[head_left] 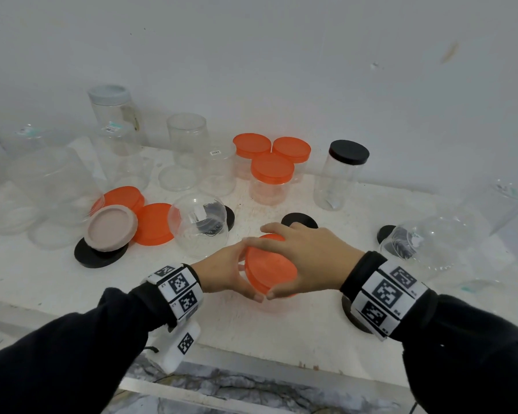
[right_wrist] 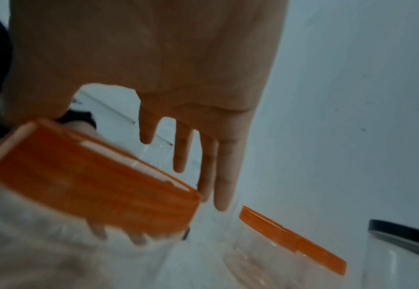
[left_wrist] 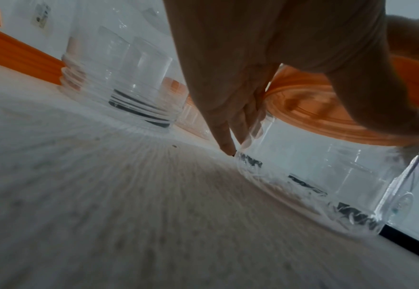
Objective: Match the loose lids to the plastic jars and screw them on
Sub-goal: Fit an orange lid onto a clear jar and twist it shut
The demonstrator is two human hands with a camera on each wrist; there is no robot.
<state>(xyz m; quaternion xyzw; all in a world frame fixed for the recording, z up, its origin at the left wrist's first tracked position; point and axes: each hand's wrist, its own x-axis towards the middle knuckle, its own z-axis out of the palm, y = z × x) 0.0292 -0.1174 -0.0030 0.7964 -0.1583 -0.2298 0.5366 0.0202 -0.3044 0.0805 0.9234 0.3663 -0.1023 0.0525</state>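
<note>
Lid (head_left: 268, 271), orange, sits tilted on top of a clear jar (left_wrist: 327, 176) standing on the white table (head_left: 281, 339), directly between my two hands. My right hand (head_left: 308, 255) lies over the lid from above, fingers straight and spread across its top, thumb at the near rim. My left hand (head_left: 225, 271) wraps the jar's side just below the lid, fingers (left_wrist: 228, 136) curled down the wall to the table surface. Beyond my grip stand three capped orange jars (head_left: 271, 177) close together, with a black-lidded jar (head_left: 341, 177) to their right. To the left of my left hand lie loose orange lids (head_left: 153, 224), a beige lid (head_left: 111, 228) resting on a black lid (head_left: 96, 255), and an upturned clear jar (head_left: 199, 225). Whether the lid's thread has engaged, I cannot tell.
</note>
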